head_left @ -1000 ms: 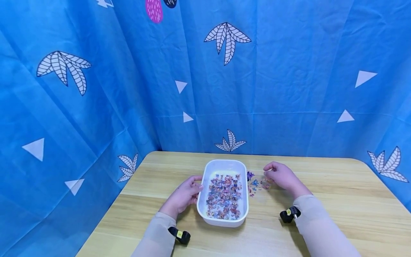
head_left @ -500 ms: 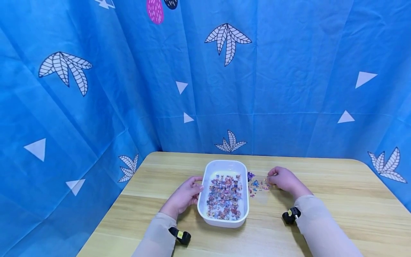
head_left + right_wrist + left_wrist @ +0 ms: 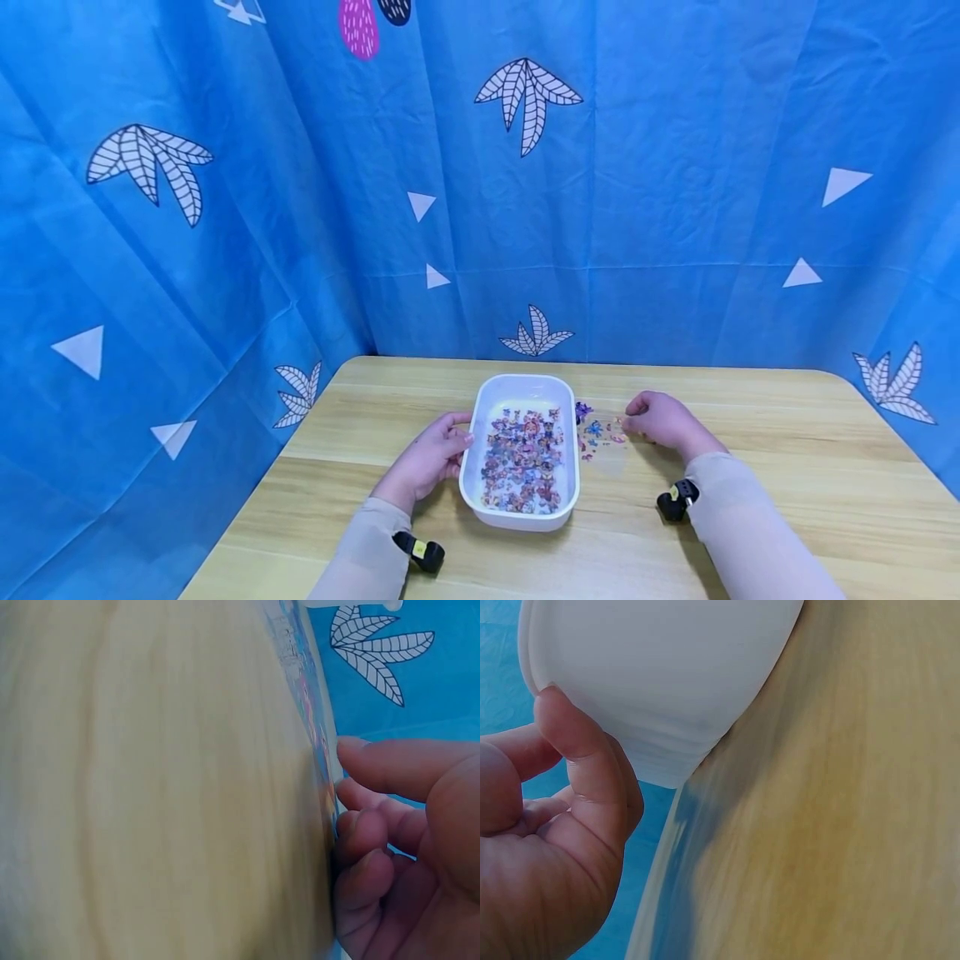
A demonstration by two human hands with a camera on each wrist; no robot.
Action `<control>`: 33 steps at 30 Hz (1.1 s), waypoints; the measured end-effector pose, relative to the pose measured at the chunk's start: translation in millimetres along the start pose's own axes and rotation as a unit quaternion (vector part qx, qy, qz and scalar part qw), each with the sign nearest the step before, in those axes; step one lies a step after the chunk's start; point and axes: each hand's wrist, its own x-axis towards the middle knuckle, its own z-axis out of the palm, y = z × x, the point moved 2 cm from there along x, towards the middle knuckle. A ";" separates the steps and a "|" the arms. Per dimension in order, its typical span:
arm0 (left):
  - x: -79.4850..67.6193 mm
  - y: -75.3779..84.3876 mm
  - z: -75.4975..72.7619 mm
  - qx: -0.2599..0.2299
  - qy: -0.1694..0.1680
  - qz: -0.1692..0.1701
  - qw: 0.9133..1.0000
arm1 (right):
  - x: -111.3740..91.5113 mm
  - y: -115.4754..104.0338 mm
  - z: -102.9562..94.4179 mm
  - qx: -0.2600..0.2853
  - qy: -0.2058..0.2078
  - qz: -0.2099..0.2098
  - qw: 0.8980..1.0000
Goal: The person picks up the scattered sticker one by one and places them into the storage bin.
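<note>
My left hand (image 3: pixel 429 457) holds the left side of a white plastic tray (image 3: pixel 519 522), with the thumb at its rim. Many small colourful cartoon stickers (image 3: pixel 525 467) lie inside the tray. To the tray's right, a clear sheet (image 3: pixel 611 461) carries several small stickers (image 3: pixel 595 428) in purple, blue and pink. My right hand (image 3: pixel 663 419) is at the sheet's right edge, its fingers curled beside the stickers. In the right wrist view, the thumb (image 3: pixel 364 761) and forefinger are slightly apart near the sheet; whether they pinch anything is unclear.
A light wooden table (image 3: pixel 360 392) bears the tray and the sheet. Blue curtains (image 3: pixel 637 208) with white leaf and triangle prints hang behind the table and at its sides. Each sleeve has a black wrist camera, one by the left wrist (image 3: pixel 420 550).
My right hand has moved slightly right and down along the sheet's edge, then stayed nearly still. The left hand and tray keep their place.
</note>
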 end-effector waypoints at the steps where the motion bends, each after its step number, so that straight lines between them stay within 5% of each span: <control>1: -0.2 -0.2 -0.1 0.000 0.000 -0.001 1.000 | 0.7 0.1 0.4 -0.009 0.002 -0.003 1.000; 33: -0.9 0.1 -0.1 0.003 -0.002 0.004 1.000 | -1.2 -5.3 0.9 -0.066 0.003 0.001 0.998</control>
